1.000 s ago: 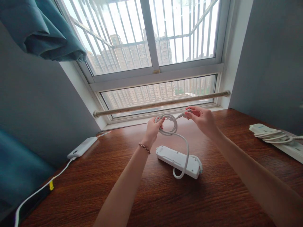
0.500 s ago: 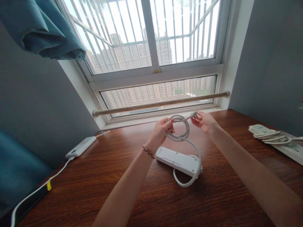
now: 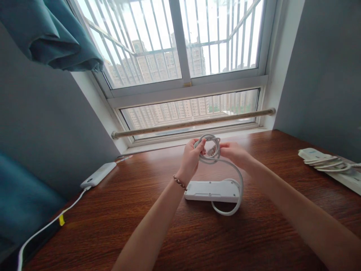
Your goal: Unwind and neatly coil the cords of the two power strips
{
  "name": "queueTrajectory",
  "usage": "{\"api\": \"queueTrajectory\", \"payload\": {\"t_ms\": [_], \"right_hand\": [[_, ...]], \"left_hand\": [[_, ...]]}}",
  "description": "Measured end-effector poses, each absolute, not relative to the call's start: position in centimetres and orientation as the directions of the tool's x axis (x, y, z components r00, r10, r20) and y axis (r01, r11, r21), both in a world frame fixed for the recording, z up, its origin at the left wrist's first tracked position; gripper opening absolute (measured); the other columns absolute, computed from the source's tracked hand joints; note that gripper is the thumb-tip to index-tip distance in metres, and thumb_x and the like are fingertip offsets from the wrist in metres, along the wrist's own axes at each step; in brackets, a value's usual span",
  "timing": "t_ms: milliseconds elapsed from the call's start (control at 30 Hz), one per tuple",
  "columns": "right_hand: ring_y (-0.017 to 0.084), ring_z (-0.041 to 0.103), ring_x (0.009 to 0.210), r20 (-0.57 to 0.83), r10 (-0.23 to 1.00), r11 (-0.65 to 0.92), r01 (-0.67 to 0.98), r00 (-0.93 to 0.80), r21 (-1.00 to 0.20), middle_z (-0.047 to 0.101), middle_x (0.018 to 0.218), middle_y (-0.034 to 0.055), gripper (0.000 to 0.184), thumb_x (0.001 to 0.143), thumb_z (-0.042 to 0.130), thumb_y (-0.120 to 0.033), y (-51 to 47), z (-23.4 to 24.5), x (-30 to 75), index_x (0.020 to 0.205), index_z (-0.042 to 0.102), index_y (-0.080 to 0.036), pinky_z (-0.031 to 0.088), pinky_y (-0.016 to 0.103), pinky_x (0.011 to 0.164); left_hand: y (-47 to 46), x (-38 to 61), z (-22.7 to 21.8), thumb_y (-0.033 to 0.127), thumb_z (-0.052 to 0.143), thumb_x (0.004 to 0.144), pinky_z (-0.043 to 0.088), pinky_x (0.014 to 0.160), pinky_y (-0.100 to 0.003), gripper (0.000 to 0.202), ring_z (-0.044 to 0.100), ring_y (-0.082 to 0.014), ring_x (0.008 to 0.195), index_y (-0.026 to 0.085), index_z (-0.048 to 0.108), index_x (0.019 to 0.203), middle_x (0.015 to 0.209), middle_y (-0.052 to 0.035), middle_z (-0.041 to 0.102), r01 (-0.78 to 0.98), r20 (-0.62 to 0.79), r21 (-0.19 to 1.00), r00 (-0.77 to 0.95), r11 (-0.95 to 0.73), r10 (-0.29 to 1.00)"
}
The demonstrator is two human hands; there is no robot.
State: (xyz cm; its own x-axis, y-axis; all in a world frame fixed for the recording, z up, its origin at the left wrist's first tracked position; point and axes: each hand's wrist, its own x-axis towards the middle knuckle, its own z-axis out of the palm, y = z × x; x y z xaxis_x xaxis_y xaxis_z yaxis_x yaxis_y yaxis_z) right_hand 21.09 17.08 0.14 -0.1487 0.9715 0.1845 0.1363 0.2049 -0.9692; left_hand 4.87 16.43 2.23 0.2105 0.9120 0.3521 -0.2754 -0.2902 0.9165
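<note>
Head view: left hand clamped on coiled white cord, thumb over the loops. Right hand just beside it, fingertips at the coil's right side; grip partly hidden, can't tell if closed on the plug end showing inside the loops. Hands near each other, coil between. Cord drops from the coil, curves under the right hand, loops round the right end of white power strip. Strip lies on wooden table, below and nearer than both hands. Braided bracelet on left wrist, by the strip's left end. Well left of left hand: white device with cable plugged in. Well right of right hand: second power strip, cord wrapped round it. Beyond hands: horizontal bar, window.
</note>
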Motion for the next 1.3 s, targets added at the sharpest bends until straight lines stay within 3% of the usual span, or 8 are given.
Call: {"api": "queueTrajectory", "payload": {"t_ms": [67,133,367,567,733,1033,1167,1300], "right_hand": [[0.017,0.060,0.079,0.115,0.953,0.057,-0.208,-0.279,-0.976,0.064,0.083,0.0096,0.021,0.061,0.059,-0.017,16.6,0.8,21.1,0.080,0.062,-0.009,0.046,0.031,0.081],[0.017,0.061,0.077,0.100,0.933,-0.010,-0.305,-0.345,-0.952,0.064,0.085,0.0097,0.030,0.062,0.065,-0.017,16.2,1.2,21.1,0.090,0.060,-0.010,0.048,0.031,0.077],[0.009,0.053,0.051,0.088,0.987,0.033,-0.371,-0.132,-0.928,0.058,0.064,0.0025,0.021,0.067,0.067,-0.017,15.9,1.2,20.1,0.083,0.054,-0.009,0.044,0.019,0.052],[0.017,0.056,0.056,-0.027,0.987,-0.088,-0.386,-0.159,-0.918,0.058,0.061,0.0092,0.013,0.071,0.046,-0.021,15.6,1.3,19.9,0.070,0.055,-0.012,0.049,0.032,0.060],[0.011,0.050,0.053,0.011,0.978,-0.074,-0.396,-0.208,-0.915,0.057,0.062,0.0048,0.012,0.064,0.056,-0.022,15.7,0.8,20.1,0.069,0.056,-0.011,0.044,0.024,0.055],[0.019,0.058,0.072,0.295,0.928,0.249,0.210,0.227,-0.945,0.059,0.089,0.0066,0.076,0.057,0.071,-0.043,17.5,-1.1,20.2,0.116,0.034,-0.014,0.045,0.031,0.062],[0.025,0.055,0.086,0.610,0.763,0.241,0.781,0.215,-0.577,0.053,0.104,0.0118,0.050,0.069,0.062,-0.039,16.1,-0.2,20.0,0.108,0.045,-0.013,0.043,0.035,0.071],[0.020,0.053,0.076,0.762,0.647,0.277,0.918,0.041,-0.285,0.054,0.087,0.0083,0.020,0.079,0.051,-0.030,14.0,0.9,19.1,0.090,0.048,-0.014,0.039,0.029,0.064]], "left_hand": [[16.2,5.0,2.2,0.042,0.064,0.072,0.030,0.050,-0.020,0.033,0.041,-0.0057,0.049,0.015,0.049,0.082,0.053,0.0052,0.047,-0.239,0.360,0.920,0.202,-0.310,0.911],[15.8,5.1,2.2,0.042,0.066,0.070,0.033,0.050,-0.020,0.034,0.043,-0.0066,0.050,0.015,0.050,0.083,0.054,0.0044,0.050,-0.214,0.361,0.925,0.227,-0.315,0.904],[16.4,4.8,1.8,0.044,0.063,0.071,0.039,0.064,-0.022,0.030,0.052,-0.0103,0.069,0.016,0.062,0.079,0.075,-0.0016,0.061,0.167,0.474,0.847,0.189,-0.504,0.860],[17.2,5.0,0.9,0.049,0.056,0.075,0.045,0.060,-0.026,0.036,0.058,-0.0137,0.063,0.013,0.055,0.083,0.072,-0.0042,0.061,0.080,0.359,0.911,0.331,-0.406,0.872],[16.3,5.8,0.7,0.045,0.057,0.076,0.047,0.060,-0.025,0.032,0.060,-0.0133,0.068,0.017,0.046,0.083,0.076,-0.0031,0.060,0.061,0.361,0.914,0.325,-0.401,0.874],[15.1,6.1,1.3,0.038,0.054,0.080,0.044,0.046,-0.024,0.026,0.059,-0.0142,0.052,0.018,0.037,0.084,0.068,-0.0027,0.062,0.031,0.212,0.971,0.335,-0.236,0.918],[15.8,6.2,0.8,0.036,0.052,0.081,0.044,0.046,-0.024,0.022,0.059,-0.0148,0.052,0.018,0.038,0.083,0.068,-0.0028,0.062,0.094,0.231,0.961,0.251,-0.261,0.940],[16.7,5.8,0.3,0.037,0.051,0.080,0.043,0.047,-0.026,0.022,0.059,-0.0157,0.051,0.019,0.039,0.081,0.066,-0.0021,0.062,0.169,0.269,0.943,0.116,-0.286,0.956]]}}
